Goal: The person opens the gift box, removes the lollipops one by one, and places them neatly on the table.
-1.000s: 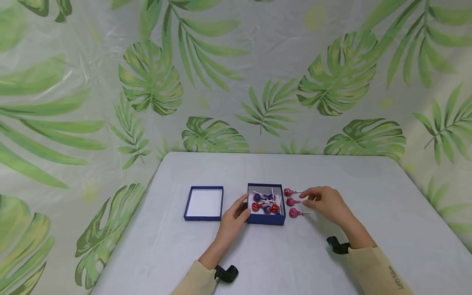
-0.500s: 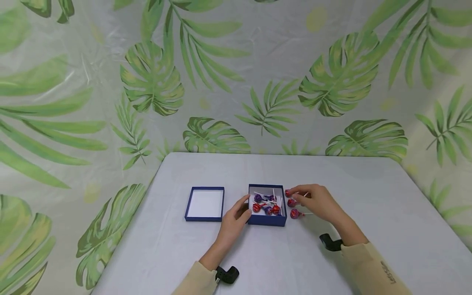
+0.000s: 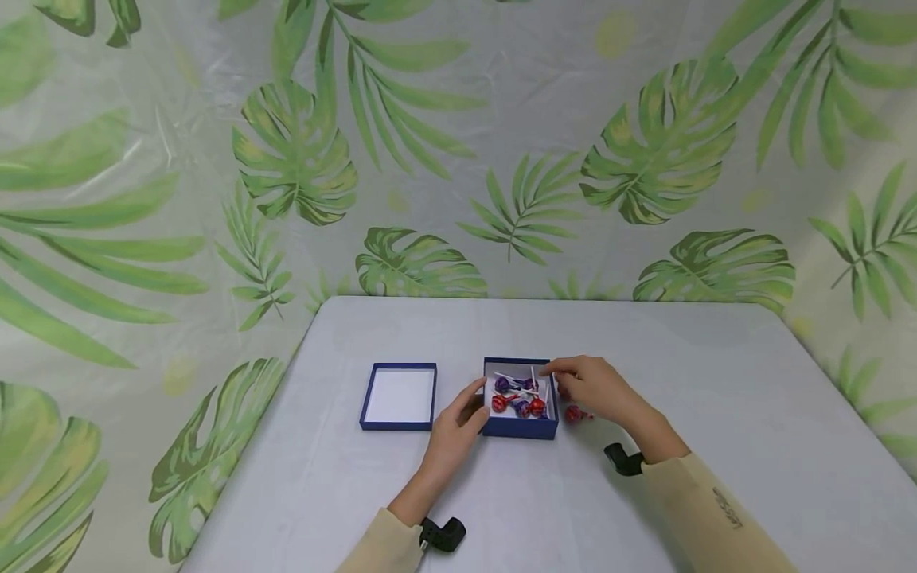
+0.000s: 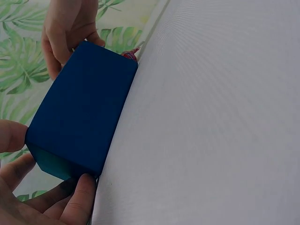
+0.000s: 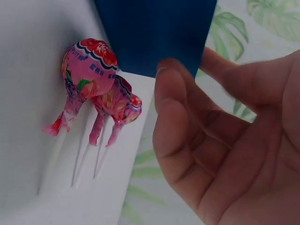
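An open blue box [image 3: 519,428] with a white inside holds several purple-wrapped [image 3: 504,384] and red-wrapped lollipops [image 3: 499,403]. At its left end my left hand [image 3: 454,426] grips it, fingers and thumb bent around the corners in the left wrist view. My right hand [image 3: 595,387] reaches over the right rim, fingers loosely bent and no lollipop visible in them. In the right wrist view its fingertips [image 5: 169,77] overlap the box's outer wall. Three pink-and-red lollipops [image 5: 89,65] lie in a row on the table to the box's right, partly hidden by that hand from above.
The box lid [image 3: 399,395], blue-rimmed with a white inside, lies on the white table [image 3: 301,477] to the left of the box. Behind the table's far edge hangs a leaf-patterned curtain [image 3: 415,199].
My right hand has moved left, from the sticks of the lollipops on the table, across their heads, to the box's right rim. The left hand has stayed at the box.
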`<action>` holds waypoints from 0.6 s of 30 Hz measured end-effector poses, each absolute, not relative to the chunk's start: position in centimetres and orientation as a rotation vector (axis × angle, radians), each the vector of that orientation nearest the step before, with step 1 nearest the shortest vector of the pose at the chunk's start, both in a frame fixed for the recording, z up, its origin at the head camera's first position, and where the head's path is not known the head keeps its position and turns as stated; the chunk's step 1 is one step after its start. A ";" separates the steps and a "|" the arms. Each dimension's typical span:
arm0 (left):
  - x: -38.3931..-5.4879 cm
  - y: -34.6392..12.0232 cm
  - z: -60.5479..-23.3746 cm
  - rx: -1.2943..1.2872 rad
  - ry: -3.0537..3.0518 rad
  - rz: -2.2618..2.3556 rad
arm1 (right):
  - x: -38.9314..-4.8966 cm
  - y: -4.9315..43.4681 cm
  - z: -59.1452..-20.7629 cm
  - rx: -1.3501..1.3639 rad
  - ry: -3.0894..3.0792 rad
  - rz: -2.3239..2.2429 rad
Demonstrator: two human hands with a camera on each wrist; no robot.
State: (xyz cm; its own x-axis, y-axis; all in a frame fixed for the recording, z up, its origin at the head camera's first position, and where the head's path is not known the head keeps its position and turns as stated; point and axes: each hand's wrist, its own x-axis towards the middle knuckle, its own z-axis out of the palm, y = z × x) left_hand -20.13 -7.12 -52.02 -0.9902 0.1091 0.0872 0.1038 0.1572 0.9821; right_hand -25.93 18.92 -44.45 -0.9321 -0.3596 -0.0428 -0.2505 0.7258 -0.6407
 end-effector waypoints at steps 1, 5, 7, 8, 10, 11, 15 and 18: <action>-20.1 -7.1 -52.0 0.220 2.384 2.028 | -26.0 18.7 -44.5 -0.481 2.768 -0.969; -20.1 -7.1 -51.9 0.215 2.385 2.023 | -26.1 18.0 -44.7 -0.460 2.830 -0.825; -20.1 -7.1 -51.9 0.219 2.391 2.020 | -26.2 17.6 -44.7 -0.476 2.878 -0.724; -20.1 -7.1 -52.0 0.217 2.395 2.015 | -26.2 17.4 -44.7 -0.484 2.898 -0.676; -20.1 -7.1 -51.9 0.226 2.401 2.016 | -26.2 17.1 -44.5 -0.490 2.932 -0.586; -20.1 -7.1 -51.9 0.231 2.404 2.019 | -26.2 16.9 -44.5 -0.493 2.942 -0.551; -20.1 -7.1 -51.7 0.245 2.411 2.030 | -26.2 16.4 -44.5 -0.463 2.952 -0.475; -20.0 -7.1 -51.7 0.242 2.422 2.019 | -26.2 16.2 -44.7 -0.451 2.951 -0.451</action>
State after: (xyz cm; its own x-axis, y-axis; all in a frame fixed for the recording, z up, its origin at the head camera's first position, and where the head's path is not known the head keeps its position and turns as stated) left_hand -20.03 -7.09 -51.72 -0.9881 0.1044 0.1133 0.1303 0.1732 0.9762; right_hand -26.17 16.24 -44.71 -0.9481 -0.3089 -0.0749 -0.2725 0.9112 -0.3090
